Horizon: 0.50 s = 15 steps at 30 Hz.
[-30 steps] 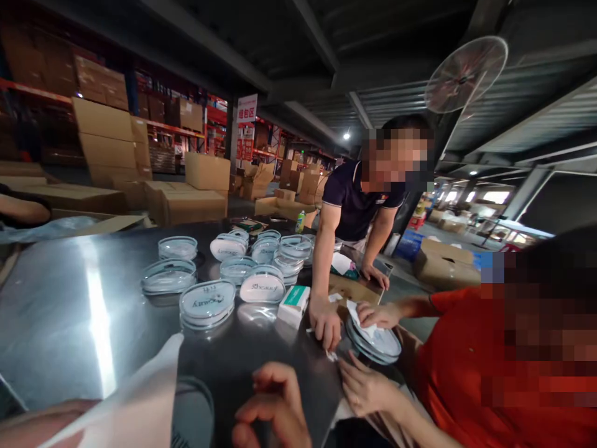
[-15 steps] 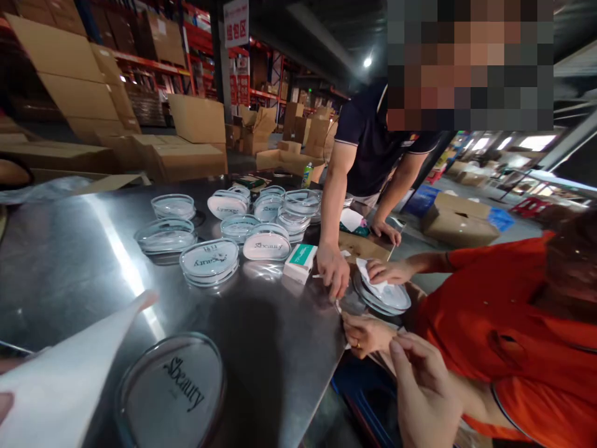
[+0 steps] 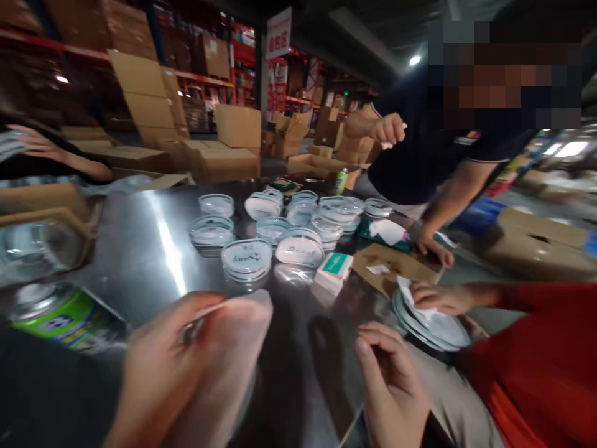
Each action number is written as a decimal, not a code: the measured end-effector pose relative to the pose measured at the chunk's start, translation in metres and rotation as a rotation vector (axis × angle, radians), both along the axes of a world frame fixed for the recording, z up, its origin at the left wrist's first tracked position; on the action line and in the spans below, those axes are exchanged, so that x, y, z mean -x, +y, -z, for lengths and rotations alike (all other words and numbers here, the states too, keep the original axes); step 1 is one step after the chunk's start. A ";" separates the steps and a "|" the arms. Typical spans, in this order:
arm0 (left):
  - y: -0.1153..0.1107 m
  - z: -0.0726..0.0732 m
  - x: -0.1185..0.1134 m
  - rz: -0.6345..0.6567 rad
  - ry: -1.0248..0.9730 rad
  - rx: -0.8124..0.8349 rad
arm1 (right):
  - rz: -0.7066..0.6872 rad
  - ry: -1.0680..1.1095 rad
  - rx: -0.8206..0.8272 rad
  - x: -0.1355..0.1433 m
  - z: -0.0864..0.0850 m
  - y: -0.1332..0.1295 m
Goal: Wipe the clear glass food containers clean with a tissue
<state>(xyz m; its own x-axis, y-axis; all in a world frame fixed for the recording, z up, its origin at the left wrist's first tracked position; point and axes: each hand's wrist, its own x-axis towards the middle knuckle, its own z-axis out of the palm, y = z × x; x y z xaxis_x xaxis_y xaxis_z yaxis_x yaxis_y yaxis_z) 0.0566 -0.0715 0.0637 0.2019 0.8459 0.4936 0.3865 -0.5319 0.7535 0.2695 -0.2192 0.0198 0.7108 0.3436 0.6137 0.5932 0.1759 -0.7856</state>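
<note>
A thin whitish sheet [image 3: 233, 348] hangs from my left hand [image 3: 163, 367], pinched between its fingers at the lower centre, somewhat blurred. My right hand [image 3: 394, 379] is raised at the lower right over the table's edge, thumb and fingertips close together; whether something small is between them I cannot make out. Behind the hands, several clear oval cases with printed lettering, one of them a stacked case [image 3: 246, 258], stand on the shiny metal table [image 3: 135, 274]. A white and green box [image 3: 334, 272] lies to their right.
A green spray can [image 3: 65, 317] is at the lower left, near an open carton [image 3: 41, 205]. One person in red presses a white cloth [image 3: 420, 305] on stacked clear cases. Someone in dark clothing leans over the far side. Another person's arm shows at far left.
My left hand has come into view at the centre with the sheet. The view has turned left, showing the can and carton. The dark-clothed person's hand has lifted off the table.
</note>
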 end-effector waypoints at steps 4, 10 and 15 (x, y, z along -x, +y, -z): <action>-0.001 -0.006 -0.024 0.207 -0.012 -0.081 | -0.260 -0.024 0.011 0.012 -0.019 0.037; -0.011 -0.010 -0.033 0.389 0.019 0.011 | -0.580 0.026 0.170 0.020 -0.023 0.063; -0.011 -0.013 -0.035 0.491 -0.039 0.080 | -0.664 0.128 0.155 0.026 -0.027 0.067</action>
<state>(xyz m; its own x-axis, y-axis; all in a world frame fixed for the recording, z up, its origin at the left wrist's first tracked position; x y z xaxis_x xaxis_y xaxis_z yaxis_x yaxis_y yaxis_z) 0.0912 -0.0827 0.0765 0.5684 0.6913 0.4461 0.0753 -0.5837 0.8085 0.2436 -0.1519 0.0472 0.3830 0.8081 0.4475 0.2995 0.3497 -0.8877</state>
